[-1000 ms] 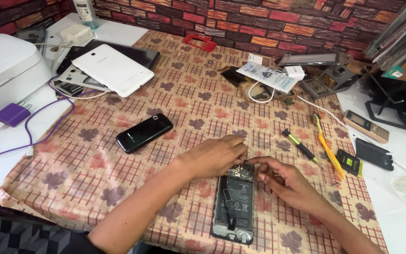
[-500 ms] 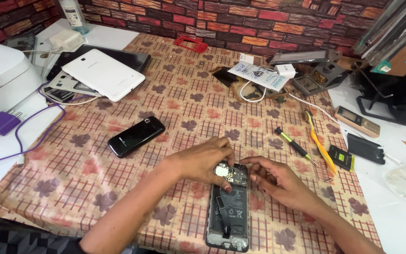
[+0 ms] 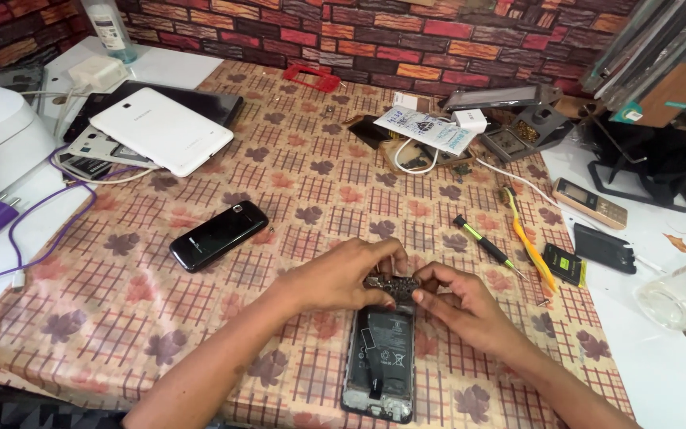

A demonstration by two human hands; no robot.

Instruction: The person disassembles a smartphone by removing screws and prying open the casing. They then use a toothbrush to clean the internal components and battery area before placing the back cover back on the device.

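Since half a second earlier, the small part that the left hand (image 3: 343,274) had lifted clear sat lower, now gripped by both hands over the top end of the opened smartphone (image 3: 380,357). The right hand (image 3: 458,306) had closed in from the right to meet it. The fingertips of both hands pinched a small dark circuit board (image 3: 391,285), each hand closed on one end of it, just above the phone's upper edge. The step in hand looked like working this board at the phone's top; the next move would call for a steady, level grip and small motions so nothing bent.

The phone lay face down in the lower middle of the frame on the checked tablecloth (image 3: 200,318), its back cover off, a dark battery and inner parts exposed. A black keypad phone (image 3: 217,234) lay to the left, and a screwdriver (image 3: 486,248) to the upper right.
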